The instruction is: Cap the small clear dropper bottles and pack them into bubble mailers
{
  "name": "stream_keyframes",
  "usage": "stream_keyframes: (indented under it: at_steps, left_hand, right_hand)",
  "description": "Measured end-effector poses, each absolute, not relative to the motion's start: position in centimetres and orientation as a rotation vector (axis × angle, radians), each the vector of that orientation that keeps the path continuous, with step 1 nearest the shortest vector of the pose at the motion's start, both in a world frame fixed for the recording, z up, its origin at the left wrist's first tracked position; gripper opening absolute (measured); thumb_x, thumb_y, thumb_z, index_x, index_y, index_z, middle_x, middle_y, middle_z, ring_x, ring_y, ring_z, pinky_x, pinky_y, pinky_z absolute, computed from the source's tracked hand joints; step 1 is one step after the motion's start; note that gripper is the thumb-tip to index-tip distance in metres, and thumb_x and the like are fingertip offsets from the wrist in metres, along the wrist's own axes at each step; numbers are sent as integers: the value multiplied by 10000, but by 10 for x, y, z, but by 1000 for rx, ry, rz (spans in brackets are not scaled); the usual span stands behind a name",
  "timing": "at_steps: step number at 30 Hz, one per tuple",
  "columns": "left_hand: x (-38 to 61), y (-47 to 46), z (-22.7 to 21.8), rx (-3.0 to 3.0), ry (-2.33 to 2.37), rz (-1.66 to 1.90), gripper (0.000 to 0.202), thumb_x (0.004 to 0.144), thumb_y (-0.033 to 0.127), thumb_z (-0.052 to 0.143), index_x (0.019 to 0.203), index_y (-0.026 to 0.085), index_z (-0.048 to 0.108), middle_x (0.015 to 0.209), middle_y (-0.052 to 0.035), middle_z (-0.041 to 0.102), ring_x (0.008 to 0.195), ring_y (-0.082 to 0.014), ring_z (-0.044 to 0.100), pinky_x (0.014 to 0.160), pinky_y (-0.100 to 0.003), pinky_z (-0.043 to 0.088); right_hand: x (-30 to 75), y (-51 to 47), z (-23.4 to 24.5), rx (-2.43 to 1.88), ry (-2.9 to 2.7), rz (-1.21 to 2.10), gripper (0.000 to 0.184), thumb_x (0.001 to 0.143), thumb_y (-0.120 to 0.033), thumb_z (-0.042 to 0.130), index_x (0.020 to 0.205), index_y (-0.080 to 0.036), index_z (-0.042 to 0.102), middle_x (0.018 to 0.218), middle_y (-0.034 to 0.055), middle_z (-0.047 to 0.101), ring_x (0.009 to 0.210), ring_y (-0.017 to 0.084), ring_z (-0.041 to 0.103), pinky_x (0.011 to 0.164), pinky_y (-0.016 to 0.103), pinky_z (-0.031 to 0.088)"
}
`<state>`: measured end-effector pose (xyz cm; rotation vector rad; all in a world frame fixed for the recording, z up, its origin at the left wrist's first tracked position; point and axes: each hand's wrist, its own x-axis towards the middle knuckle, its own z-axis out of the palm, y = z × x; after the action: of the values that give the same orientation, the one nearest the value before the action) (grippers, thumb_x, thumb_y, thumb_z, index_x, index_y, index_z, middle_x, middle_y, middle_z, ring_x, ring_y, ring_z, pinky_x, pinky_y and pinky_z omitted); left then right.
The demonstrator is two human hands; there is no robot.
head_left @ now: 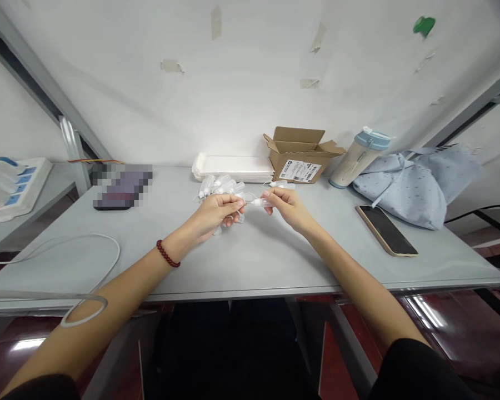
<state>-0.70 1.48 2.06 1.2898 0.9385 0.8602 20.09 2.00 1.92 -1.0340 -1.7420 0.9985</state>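
My right hand (290, 208) is closed around a small clear plastic bottle with a white neck and a thin needle-like tip (257, 203), held sideways above the table. The tip points left to my left hand (217, 213), whose thumb and fingers are pinched together at its end. Whatever sits between those fingertips is too small to make out. A thin white strap arches between the two hands. Just behind my left hand lies a pile of similar small bottles (221, 182), partly hidden by it. Behind my right hand another small bottle (284, 184) rests on the table.
An open cardboard box (294, 161) and a white tray (237, 166) stand against the wall. To the right are a tumbler (358, 158), a blue cloth bag (412, 186) and a phone (387, 230). A pale cable (116, 250) loops over the left edge, near my left forearm.
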Motion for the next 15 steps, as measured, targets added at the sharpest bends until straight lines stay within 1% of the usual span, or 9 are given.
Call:
stream_keyframes:
  at_steps: [9, 15]
  left_hand:
    - [-7, 15, 16, 1304, 975, 881, 236, 775, 348, 697, 684, 140, 631, 580, -6, 550, 509, -80, 466, 496, -225, 354]
    - [-4, 13, 13, 1424, 1033, 938, 242, 775, 368, 682, 671, 152, 644, 557, -5, 555, 505, -96, 470, 488, -239, 359]
  right_hand:
    - [199, 20, 17, -1097, -1811, 897, 501, 845, -653, 506, 690, -179, 546, 572, -25, 492, 558, 106, 427, 564, 265, 325]
    - [196, 20, 13, -1106, -1846, 878, 487, 861, -641, 492, 699, -183, 541, 570, -28, 482, 551, 107, 406, 558, 268, 311]
